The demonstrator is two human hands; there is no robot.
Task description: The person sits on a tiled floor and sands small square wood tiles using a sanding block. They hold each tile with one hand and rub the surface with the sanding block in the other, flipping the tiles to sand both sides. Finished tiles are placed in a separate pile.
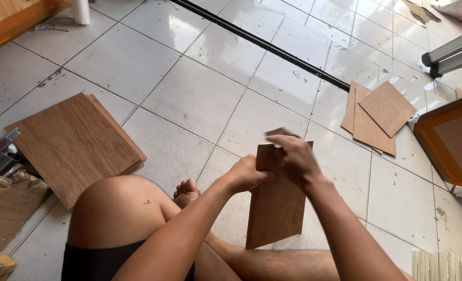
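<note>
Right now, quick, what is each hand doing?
Left hand: closed on the left edge of the brown wooden panel.
Right hand: resting over the panel's top edge, fingers curled; a firm grip cannot be told.

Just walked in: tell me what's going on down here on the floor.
A person sits on the tiled floor holding a thin brown wooden panel upright in front of them. The left hand grips its left edge, and the right hand presses on its top end. A stack of similar panels lies to the left, and a few loose panels lie to the right.
</note>
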